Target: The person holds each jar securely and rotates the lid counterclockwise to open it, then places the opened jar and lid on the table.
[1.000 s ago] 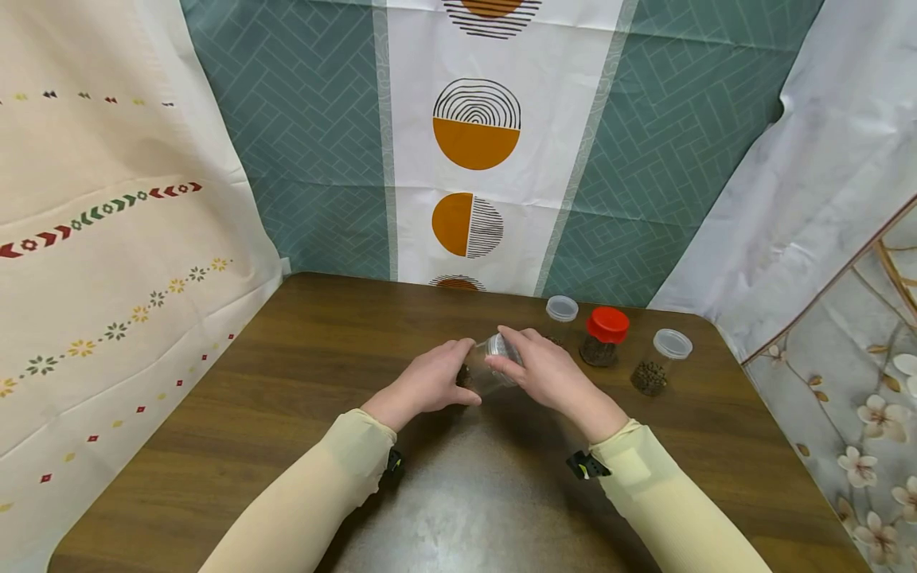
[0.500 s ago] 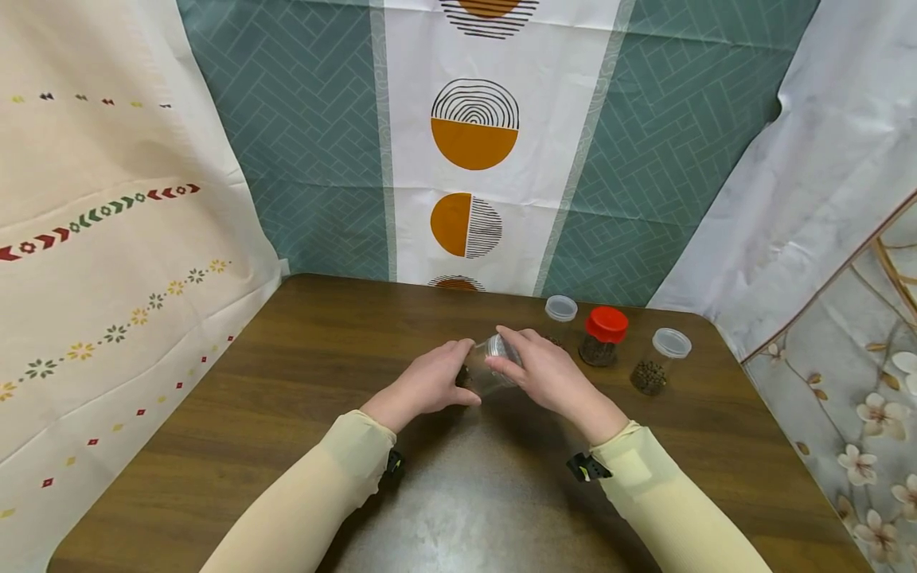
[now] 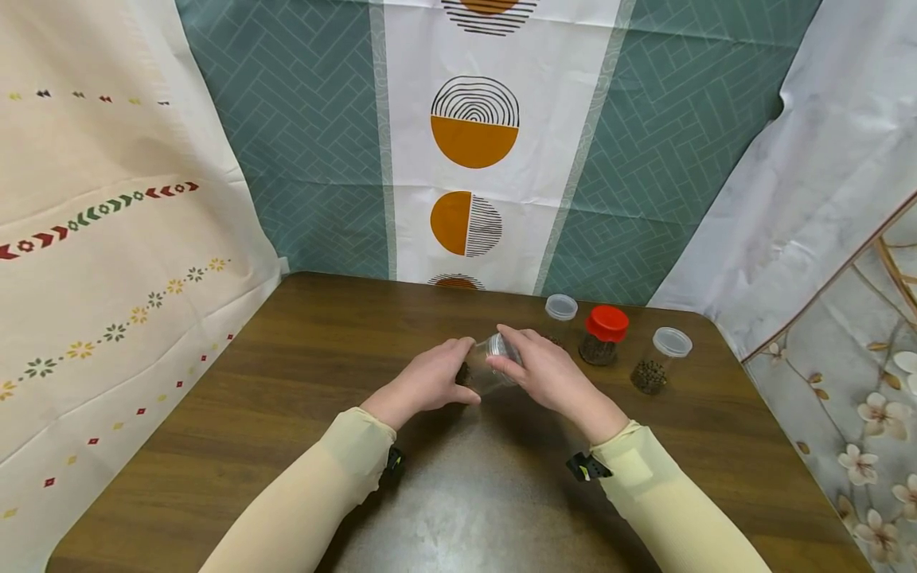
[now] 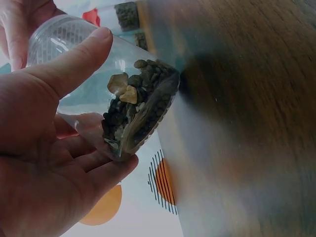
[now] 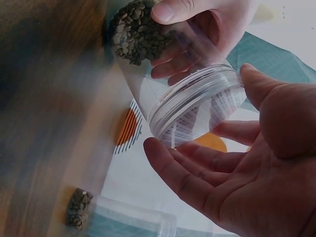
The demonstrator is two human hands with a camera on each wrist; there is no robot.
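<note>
A clear plastic jar (image 3: 483, 377) is held tilted just above or at the table between the two hands. My left hand (image 3: 428, 377) grips its body, thumb on one side and fingers on the other. Small dark pebbles (image 4: 136, 101), with a couple of tan ones, lie in the jar's lower end in the left wrist view. At the other end, my right hand (image 3: 548, 376) holds the transparent lid (image 5: 197, 106) by its rim, thumb and fingertips spread around it. The lid sits on the jar; whether it turns cannot be told.
To the right on the brown wooden table (image 3: 315, 334) stand a jar with a pale lid (image 3: 562, 308), a red-topped jar (image 3: 606, 325) and another pale-lidded jar (image 3: 661, 362). Patterned cloths (image 3: 315, 143) hang behind and beside the table.
</note>
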